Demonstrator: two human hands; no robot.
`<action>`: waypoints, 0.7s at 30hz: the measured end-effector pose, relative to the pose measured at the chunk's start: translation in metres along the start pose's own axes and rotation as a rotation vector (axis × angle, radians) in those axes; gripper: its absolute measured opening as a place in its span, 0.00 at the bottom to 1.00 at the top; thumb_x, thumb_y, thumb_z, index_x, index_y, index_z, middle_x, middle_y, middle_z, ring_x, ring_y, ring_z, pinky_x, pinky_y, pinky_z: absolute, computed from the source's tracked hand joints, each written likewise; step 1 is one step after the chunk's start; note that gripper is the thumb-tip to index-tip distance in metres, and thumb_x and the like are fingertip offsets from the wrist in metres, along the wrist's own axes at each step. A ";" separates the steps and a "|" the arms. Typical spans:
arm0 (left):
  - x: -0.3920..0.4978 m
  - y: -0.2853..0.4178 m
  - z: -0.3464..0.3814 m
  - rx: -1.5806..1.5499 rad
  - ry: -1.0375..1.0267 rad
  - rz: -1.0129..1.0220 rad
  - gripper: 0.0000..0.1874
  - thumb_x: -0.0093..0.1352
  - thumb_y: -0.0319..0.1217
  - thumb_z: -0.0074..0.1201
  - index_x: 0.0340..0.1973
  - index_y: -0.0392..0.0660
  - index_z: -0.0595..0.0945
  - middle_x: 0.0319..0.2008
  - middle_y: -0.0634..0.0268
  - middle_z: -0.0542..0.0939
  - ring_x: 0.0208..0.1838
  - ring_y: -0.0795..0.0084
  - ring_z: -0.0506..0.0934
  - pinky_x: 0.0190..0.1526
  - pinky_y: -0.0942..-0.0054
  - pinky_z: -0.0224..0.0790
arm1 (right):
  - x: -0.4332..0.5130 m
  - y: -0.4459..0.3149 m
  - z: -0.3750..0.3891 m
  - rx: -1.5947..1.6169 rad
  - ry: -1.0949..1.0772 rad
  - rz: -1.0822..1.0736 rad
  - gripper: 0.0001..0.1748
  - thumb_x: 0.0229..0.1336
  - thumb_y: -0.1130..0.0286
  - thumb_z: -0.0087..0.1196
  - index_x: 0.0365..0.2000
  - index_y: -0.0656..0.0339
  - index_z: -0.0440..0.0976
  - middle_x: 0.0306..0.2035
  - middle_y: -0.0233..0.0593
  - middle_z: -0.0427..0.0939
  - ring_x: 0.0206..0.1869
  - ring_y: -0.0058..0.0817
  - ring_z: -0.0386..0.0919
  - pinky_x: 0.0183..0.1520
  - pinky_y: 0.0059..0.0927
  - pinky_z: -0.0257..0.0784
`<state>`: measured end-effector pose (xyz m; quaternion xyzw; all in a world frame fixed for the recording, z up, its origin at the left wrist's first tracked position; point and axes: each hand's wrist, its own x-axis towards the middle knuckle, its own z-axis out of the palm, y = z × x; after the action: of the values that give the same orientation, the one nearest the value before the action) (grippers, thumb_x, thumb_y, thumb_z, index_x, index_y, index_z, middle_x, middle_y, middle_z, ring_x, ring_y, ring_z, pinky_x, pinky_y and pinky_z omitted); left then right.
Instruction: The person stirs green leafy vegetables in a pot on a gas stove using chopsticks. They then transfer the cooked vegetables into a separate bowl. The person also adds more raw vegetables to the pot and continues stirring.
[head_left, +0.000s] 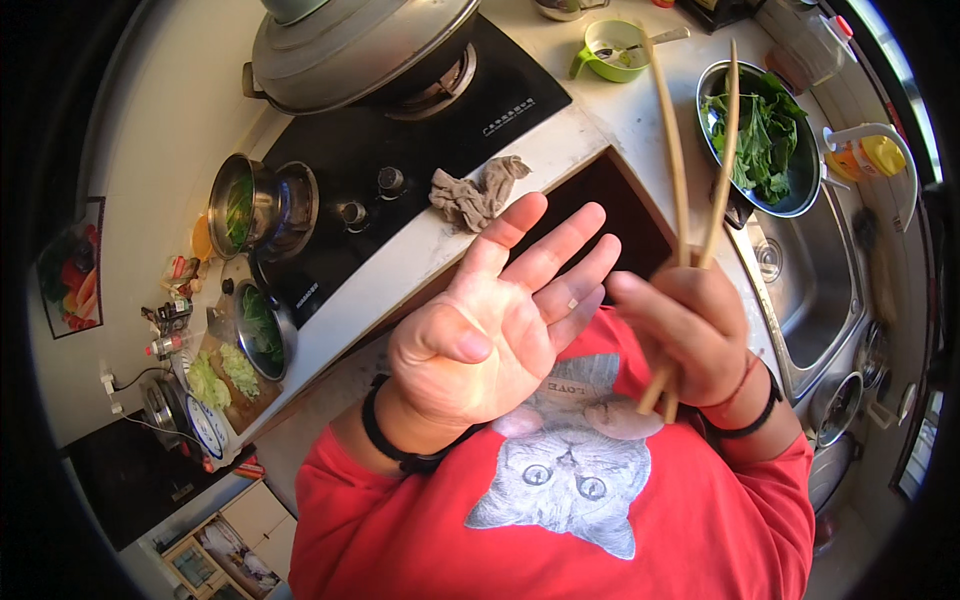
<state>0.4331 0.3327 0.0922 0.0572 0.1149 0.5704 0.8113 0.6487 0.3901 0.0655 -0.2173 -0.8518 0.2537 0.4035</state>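
My left hand (495, 322) is raised before my chest, palm up with the fingers spread, and holds nothing; a small pale bit clings to one finger. In my right hand (694, 322) is a pair of long wooden chopsticks (679, 165), tips pointing away from me and apart, with nothing between them. Beyond my left hand, a crumpled brown cloth (476, 193) lies at the edge of the black gas cooktop (420, 142). Past the chopsticks, a metal bowl (806, 199) holds leafy greens (761, 142).
A steel pot (259, 225) with greens stands by a lit burner; a large lidded pan (352, 60) covers another. A second pan (285, 352) of greens sits near a cutting board (244, 405) with lettuce (206, 382). A green cup (619, 71) stands behind; the steel sink (810, 285) lies right.
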 end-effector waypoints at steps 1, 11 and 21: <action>0.001 -0.002 0.001 0.006 -0.007 0.002 0.52 0.54 0.27 0.49 0.75 0.53 0.49 0.78 0.48 0.41 0.80 0.51 0.39 0.78 0.54 0.28 | 0.009 0.006 0.008 -0.021 0.019 -0.121 0.26 0.45 0.69 0.58 0.49 0.64 0.79 0.28 0.34 0.68 0.25 0.30 0.68 0.29 0.34 0.60; -0.006 0.002 -0.002 0.042 0.013 0.073 0.51 0.54 0.29 0.52 0.75 0.52 0.51 0.78 0.47 0.42 0.80 0.50 0.39 0.77 0.55 0.29 | 0.023 0.008 0.012 -0.073 -0.090 -0.234 0.19 0.41 0.65 0.56 0.37 0.58 0.82 0.28 0.31 0.69 0.26 0.29 0.68 0.33 0.33 0.60; -0.016 0.016 -0.016 0.112 -0.064 0.164 0.45 0.61 0.35 0.50 0.74 0.49 0.52 0.77 0.45 0.36 0.80 0.49 0.33 0.78 0.53 0.26 | 0.003 0.006 0.012 -0.125 -0.186 -0.060 0.20 0.42 0.73 0.65 0.41 0.63 0.81 0.28 0.33 0.72 0.27 0.32 0.71 0.31 0.35 0.63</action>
<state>0.4093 0.3224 0.0822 0.1300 0.1154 0.6255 0.7606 0.6387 0.3938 0.0568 -0.1918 -0.9059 0.2071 0.3157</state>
